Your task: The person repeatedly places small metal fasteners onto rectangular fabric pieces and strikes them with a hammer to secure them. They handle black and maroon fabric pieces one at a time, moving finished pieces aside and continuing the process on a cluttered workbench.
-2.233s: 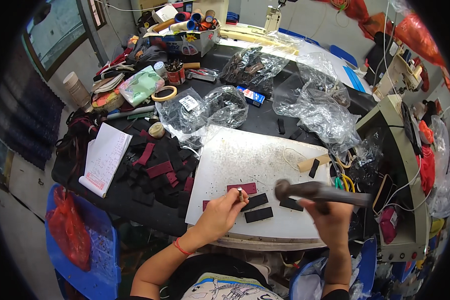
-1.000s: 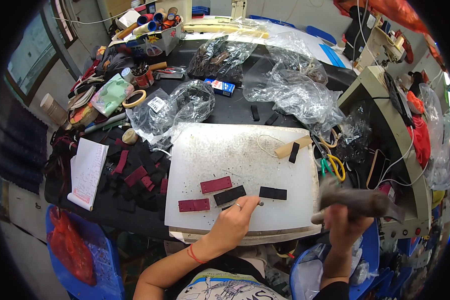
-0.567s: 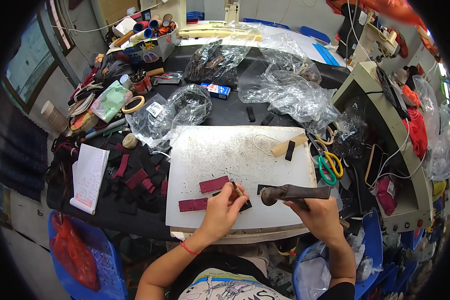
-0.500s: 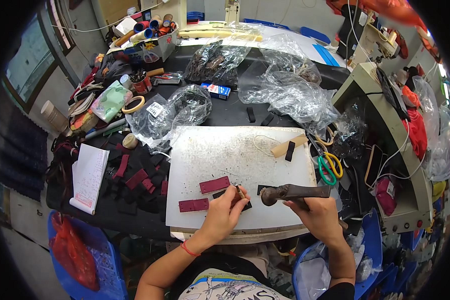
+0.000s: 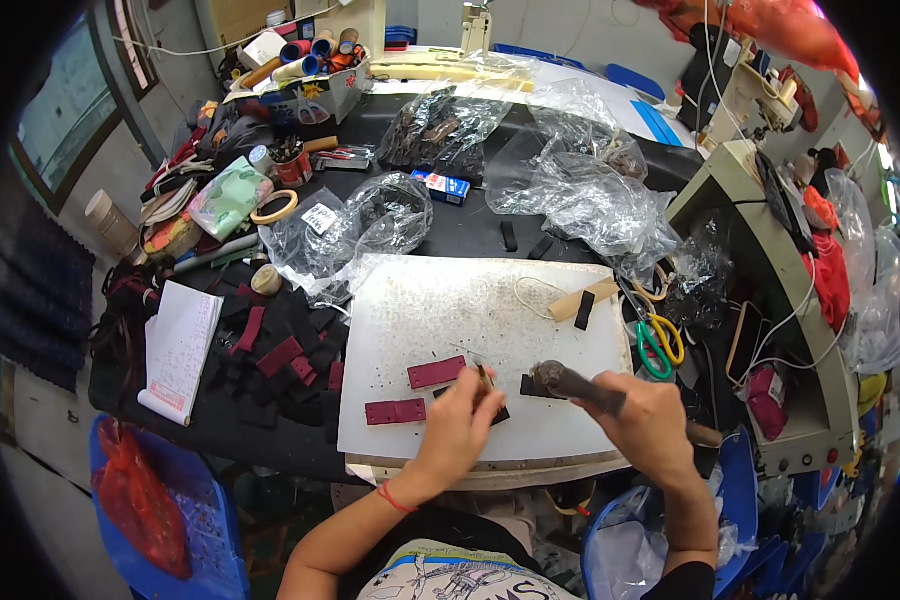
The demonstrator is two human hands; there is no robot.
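Note:
My left hand [image 5: 454, 425], a red cord round its wrist, pinches a slim punch [image 5: 485, 379] upright. Under those fingers lies a black strip [image 5: 501, 413], mostly covered by the hand. In my right hand [image 5: 648, 425] is a dark, worn hammer [image 5: 570, 384], held over the board just right of the punch and apart from it. Below the hammer head, another black strip [image 5: 533, 385] shows in part. Two maroon strips, one upper [image 5: 436, 372] and one lower [image 5: 395, 411] with small holes, lie left of my left hand. All rest on a white board [image 5: 440, 310].
Black and maroon pieces [image 5: 280, 355] are heaped left of the board, beside a notepad [image 5: 182, 345]. Green- and yellow-handled scissors [image 5: 658, 345] lie at its right edge. Clear plastic bags [image 5: 590, 200] spread behind. A tan strip [image 5: 580, 296] sits on the board's far right.
The hammer has swung and tilted, its head now slightly higher and farther right. My right hand has shifted a little right. My left hand keeps its pinch on the punch.

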